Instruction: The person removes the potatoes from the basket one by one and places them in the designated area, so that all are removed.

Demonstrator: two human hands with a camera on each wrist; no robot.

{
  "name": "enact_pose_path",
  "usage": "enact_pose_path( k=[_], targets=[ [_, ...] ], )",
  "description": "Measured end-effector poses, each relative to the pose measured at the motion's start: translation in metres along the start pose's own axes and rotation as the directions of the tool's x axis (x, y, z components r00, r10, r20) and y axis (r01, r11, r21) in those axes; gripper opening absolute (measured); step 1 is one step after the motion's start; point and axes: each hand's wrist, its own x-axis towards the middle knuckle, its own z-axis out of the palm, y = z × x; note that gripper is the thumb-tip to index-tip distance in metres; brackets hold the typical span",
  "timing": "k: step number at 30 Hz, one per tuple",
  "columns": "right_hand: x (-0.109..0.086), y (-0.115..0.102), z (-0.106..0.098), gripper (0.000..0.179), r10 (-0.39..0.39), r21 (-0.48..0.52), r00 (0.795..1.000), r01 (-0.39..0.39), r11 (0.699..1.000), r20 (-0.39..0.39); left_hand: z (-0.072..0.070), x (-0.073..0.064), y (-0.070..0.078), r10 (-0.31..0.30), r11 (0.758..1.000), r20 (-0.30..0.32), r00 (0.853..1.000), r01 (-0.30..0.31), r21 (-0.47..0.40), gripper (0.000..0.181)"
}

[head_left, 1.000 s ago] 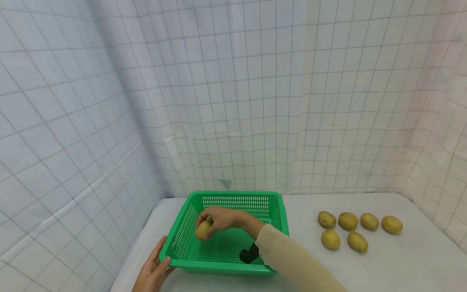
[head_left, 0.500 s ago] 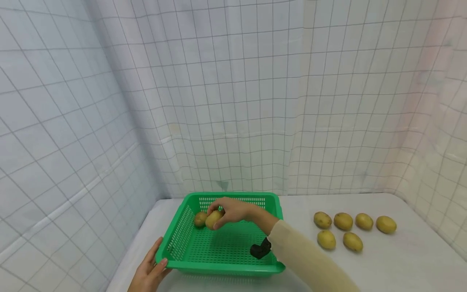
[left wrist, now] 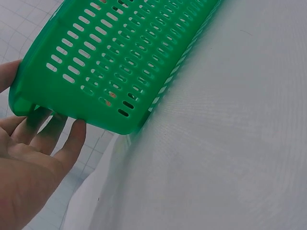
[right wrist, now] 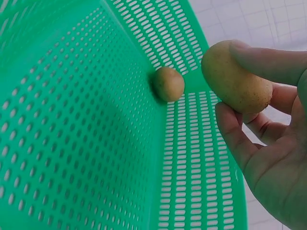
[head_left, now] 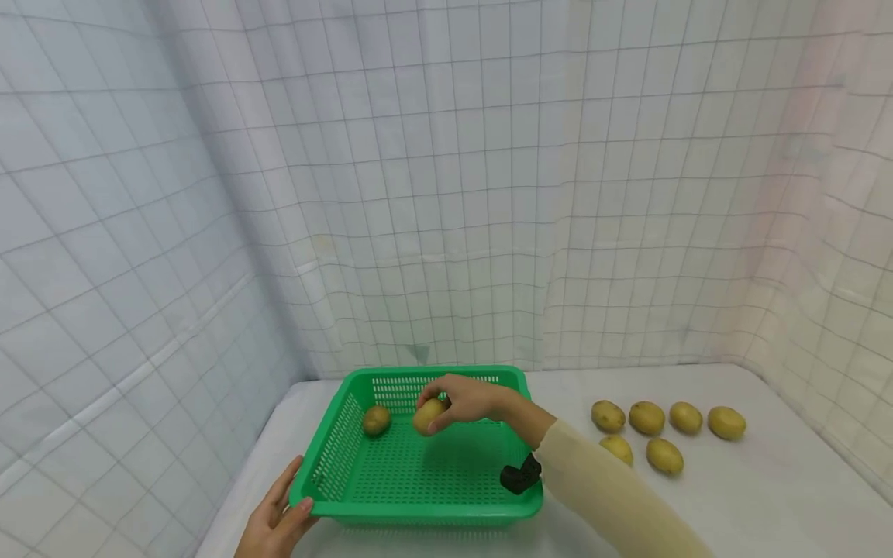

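My right hand (head_left: 466, 399) holds a potato (head_left: 429, 417) between thumb and fingers, above the inside of a green slotted plastic basket (head_left: 418, 510). The right wrist view shows the thumb across the top of this potato (right wrist: 235, 76) and the fingers beneath it. Another potato (head_left: 377, 420) lies on the basket floor in the back left corner. At the basket's front left corner, my left hand (head_left: 268, 523) grips the rim, thumb over it and fingers along the outer side. Seen from the left wrist, those fingers (left wrist: 72, 143) curl under the green edge.
To the right of the basket, several potatoes (head_left: 646, 418) lie in two rows on the white tabletop (head_left: 732, 496). A white cloth with a grid pattern (head_left: 446, 194) hangs behind and on both sides. My right forearm's cream sleeve (head_left: 614, 488) crosses the basket's right side.
My right hand has moved right within the basket, carrying its potato and uncovering the one in the back corner. The whole scene has shifted slightly left; my left hand stays at the rim.
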Motion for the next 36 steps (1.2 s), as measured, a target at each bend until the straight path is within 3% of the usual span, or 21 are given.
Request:
enact_pose_path(
  k=[7,13,23,29,36],
  targets=[
    [-0.018,0.006,-0.009,0.033,0.023,0.022,0.999,-0.022,1.0,-0.033,-0.002,0.003,-0.002,-0.037,0.999,-0.01,0.999,0.037,0.002,0.084],
    [-0.036,0.009,-0.02,0.033,0.039,0.033,0.997,-0.036,0.999,-0.071,-0.005,0.004,-0.007,-0.033,0.999,-0.03,0.999,0.032,-0.017,0.084],
    [-0.059,0.02,-0.031,0.031,0.084,0.053,0.99,-0.078,0.996,-0.114,-0.009,0.005,-0.01,-0.094,0.995,-0.076,0.993,0.095,0.009,0.087],
    [-0.068,0.027,-0.034,0.029,0.115,0.059,0.985,-0.108,0.992,-0.127,-0.008,0.006,-0.009,-0.134,0.988,-0.12,0.984,0.143,0.065,0.089],
    [-0.077,0.032,-0.036,0.031,0.129,0.07,0.981,-0.119,0.99,-0.146,-0.01,0.008,-0.009,-0.208,0.971,-0.169,0.963,0.224,0.079,0.093]
  ],
)
